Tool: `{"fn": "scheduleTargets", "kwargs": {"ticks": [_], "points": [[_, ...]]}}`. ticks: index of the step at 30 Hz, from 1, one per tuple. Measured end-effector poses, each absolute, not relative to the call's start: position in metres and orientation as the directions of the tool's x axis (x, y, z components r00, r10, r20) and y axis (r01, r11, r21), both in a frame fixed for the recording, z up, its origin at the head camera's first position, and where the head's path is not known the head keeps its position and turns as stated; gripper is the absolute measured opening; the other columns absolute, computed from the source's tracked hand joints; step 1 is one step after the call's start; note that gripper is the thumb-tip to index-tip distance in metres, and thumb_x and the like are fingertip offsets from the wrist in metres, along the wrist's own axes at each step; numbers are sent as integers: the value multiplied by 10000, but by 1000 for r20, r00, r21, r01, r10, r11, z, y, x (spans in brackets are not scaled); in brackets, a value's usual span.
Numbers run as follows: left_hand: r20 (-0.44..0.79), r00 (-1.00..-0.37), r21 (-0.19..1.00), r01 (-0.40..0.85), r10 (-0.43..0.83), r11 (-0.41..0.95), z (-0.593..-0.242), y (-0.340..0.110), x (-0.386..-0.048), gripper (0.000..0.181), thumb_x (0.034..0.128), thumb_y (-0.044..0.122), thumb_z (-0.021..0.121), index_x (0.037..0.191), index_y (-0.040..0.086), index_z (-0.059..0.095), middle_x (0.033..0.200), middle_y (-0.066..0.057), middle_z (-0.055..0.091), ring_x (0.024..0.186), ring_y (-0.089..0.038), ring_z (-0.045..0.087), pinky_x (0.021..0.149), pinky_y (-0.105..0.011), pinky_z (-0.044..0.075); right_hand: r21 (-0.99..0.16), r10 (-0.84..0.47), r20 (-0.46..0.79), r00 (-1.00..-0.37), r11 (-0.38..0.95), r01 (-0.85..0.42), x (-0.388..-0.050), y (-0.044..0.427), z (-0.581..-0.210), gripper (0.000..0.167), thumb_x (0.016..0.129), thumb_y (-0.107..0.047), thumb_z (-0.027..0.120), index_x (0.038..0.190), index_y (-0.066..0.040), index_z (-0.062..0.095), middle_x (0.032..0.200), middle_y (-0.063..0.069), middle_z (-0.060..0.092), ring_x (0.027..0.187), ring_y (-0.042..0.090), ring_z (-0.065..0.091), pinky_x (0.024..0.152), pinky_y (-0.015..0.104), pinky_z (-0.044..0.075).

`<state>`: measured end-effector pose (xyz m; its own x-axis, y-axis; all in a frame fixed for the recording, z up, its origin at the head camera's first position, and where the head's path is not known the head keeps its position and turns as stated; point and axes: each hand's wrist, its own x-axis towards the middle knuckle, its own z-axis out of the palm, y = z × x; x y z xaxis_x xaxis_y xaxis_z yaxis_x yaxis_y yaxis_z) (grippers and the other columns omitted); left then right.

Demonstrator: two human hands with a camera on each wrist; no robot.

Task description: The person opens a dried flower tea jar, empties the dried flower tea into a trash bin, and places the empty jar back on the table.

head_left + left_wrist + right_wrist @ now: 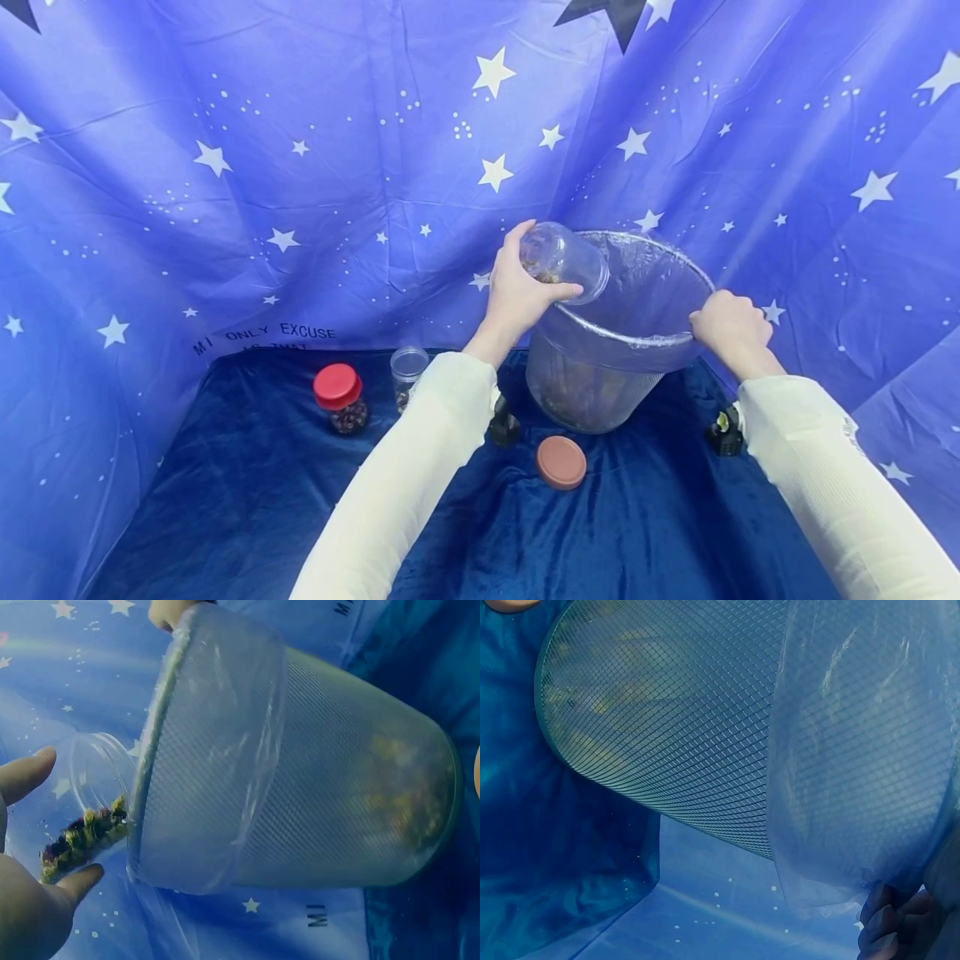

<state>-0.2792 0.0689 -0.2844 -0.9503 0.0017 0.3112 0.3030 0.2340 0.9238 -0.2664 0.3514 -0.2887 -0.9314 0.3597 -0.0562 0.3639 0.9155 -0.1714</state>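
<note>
My left hand (517, 287) grips a clear plastic jar (576, 260) and holds it tilted at the left rim of a mesh wastebasket (592, 392). The jar's open mouth points into the basket. In the left wrist view, dried flower buds (84, 838) lie along the jar's lower side. My right hand (733, 327) grips the basket's right rim, with fingers curled over the clear plastic liner (855, 765). Through the mesh, blurred yellowish and reddish contents (409, 787) show at the basket's bottom.
A red-lidded jar (339, 396) with dark contents stands on the left of the dark blue cloth (247, 492). Beside it is another clear jar (407, 371), partly behind my left sleeve. A brown round lid (561, 462) lies in front of the basket. Starry curtains (360, 167) hang behind.
</note>
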Motion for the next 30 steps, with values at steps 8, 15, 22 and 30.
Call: {"fn": "scheduleTargets", "kwargs": {"ticks": [8, 15, 22, 30], "points": [[420, -901, 835, 432, 113, 341, -283, 70, -279, 1022, 621, 119, 923, 1482, 262, 391, 1424, -73, 481, 1303, -229, 484, 1090, -408, 413, -167, 361, -58, -931, 916, 365, -266, 349, -288, 556, 954, -292, 424, 1205, 201, 484, 1200, 469, 490, 1108, 624, 503, 812, 626, 474], [464, -872, 787, 487, 157, 377, -284, 73, -281, 1041, 612, 92, 910, 1493, 237, 373, 1445, -63, 447, 1313, -219, 478, 1100, -391, 415, -165, 360, -59, -931, 916, 365, -266, 347, -286, 552, 958, -288, 421, 1203, 203, 483, 1198, 470, 490, 1106, 622, 506, 814, 623, 476], [364, -931, 886, 344, -5, 311, -287, 76, -283, 1097, 615, 253, 939, 1516, 199, 316, 1489, -48, 449, 1370, -221, 447, 1138, -382, 381, -159, 363, -72, -929, 915, 370, -265, 346, -285, 558, 963, -293, 418, 1212, 203, 476, 1202, 469, 487, 1109, 619, 507, 810, 617, 478], [102, -985, 971, 129, -139, -203, -286, 79, -284, 976, 647, 231, 916, 1455, 158, 374, 1419, -30, 500, 1266, -175, 528, 1070, -324, 436, -162, 363, -61, -930, 915, 368, -266, 349, -287, 544, 947, -286, 415, 1189, 194, 497, 1188, 464, 502, 1093, 614, 516, 776, 610, 477]]}}
